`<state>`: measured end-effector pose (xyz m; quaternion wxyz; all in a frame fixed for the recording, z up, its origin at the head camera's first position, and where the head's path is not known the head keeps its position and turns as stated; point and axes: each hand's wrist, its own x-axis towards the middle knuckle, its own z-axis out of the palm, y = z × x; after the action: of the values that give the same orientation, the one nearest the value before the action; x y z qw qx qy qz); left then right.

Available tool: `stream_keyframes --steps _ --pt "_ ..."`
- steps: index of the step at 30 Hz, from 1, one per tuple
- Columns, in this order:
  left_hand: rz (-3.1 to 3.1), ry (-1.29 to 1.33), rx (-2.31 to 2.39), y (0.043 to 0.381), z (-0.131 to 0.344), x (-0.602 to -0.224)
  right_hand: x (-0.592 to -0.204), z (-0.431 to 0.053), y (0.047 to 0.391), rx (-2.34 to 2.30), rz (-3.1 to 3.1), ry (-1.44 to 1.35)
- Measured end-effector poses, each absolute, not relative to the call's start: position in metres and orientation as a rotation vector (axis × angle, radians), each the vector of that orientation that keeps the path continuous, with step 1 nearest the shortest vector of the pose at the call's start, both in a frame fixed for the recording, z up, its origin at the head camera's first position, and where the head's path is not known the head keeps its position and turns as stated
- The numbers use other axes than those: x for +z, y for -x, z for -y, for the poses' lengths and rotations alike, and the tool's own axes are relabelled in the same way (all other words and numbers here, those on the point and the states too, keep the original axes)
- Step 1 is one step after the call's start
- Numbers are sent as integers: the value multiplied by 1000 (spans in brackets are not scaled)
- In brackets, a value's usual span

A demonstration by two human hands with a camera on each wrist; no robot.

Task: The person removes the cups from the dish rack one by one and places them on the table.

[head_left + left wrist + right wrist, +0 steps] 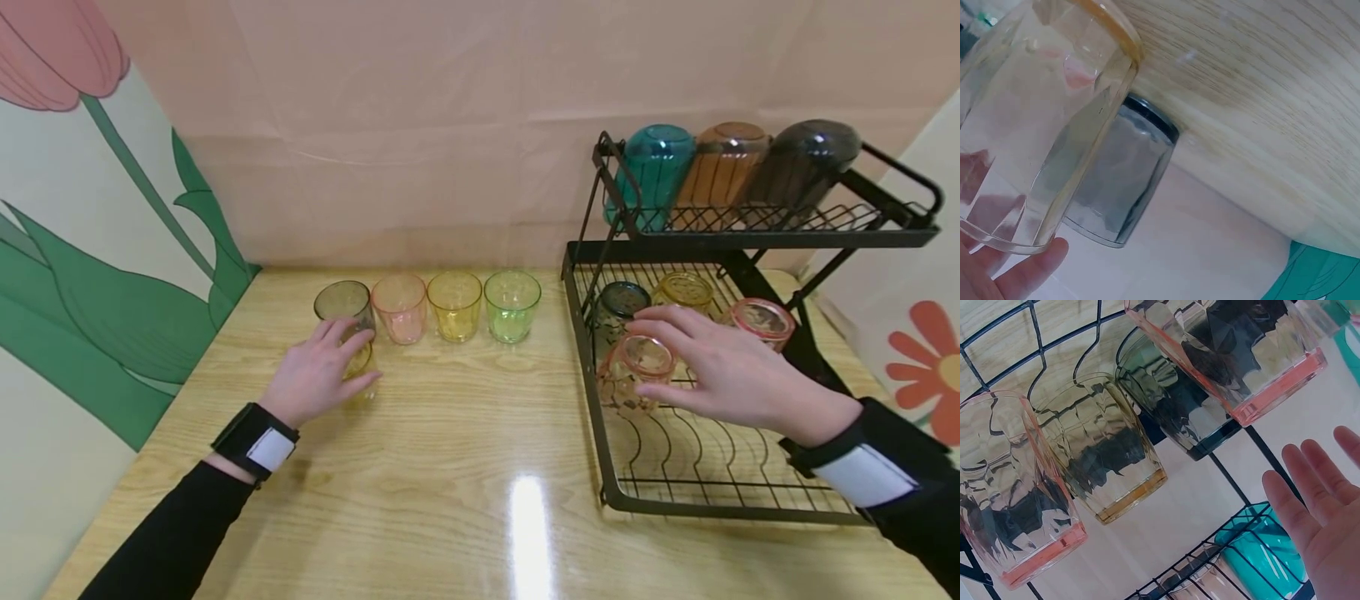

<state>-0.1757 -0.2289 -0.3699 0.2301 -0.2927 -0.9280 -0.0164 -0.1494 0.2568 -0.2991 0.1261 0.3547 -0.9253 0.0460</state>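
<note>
In the head view, my left hand (318, 371) is at a clear yellow glass (358, 360) on the table, in front of a grey glass (341, 298). Its thumb and fingers spread loosely about the rim. The left wrist view shows fingertips (1038, 265) by the rim of the yellow glass (1016, 119). At the rack, my right hand (723, 367) reaches over an upside-down pink-based glass (637, 371). In the right wrist view its fingers (1310, 487) are extended, apart from the pink-based glass (1235, 356).
Pink (401, 308), yellow (454, 307) and green (512, 307) glasses line up beside the grey one. The black two-tier rack (600, 450) holds more inverted glasses below. Teal (652, 171), brown (723, 171) and dark (802, 167) glasses lie on its upper tier.
</note>
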Motion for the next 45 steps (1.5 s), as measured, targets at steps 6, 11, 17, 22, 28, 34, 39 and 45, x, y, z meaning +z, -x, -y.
stream_keyframes --steps 6,11,17,22,28,34,39,45 --pt "2532 800 -53 180 233 -371 -304 -256 152 154 2690 -1056" --pt "2560 784 -36 182 235 -371 -308 -251 157 165 2679 -1124" --pt "2563 779 -16 180 233 -370 -317 -245 162 172 2730 -1168" --pt "2524 806 -57 172 219 -364 -329 -244 165 134 2759 -1194" --pt "2429 954 -189 164 189 -355 -343 -249 166 117 2780 -1169" --pt "2387 1064 -269 163 169 -355 -352 -252 178 119 2664 -1182" --pt "2378 1098 -314 163 160 -360 -356 -254 190 89 2525 -1218" --pt "2378 1101 -321 161 152 -364 -359 -253 195 78 2414 -1223"
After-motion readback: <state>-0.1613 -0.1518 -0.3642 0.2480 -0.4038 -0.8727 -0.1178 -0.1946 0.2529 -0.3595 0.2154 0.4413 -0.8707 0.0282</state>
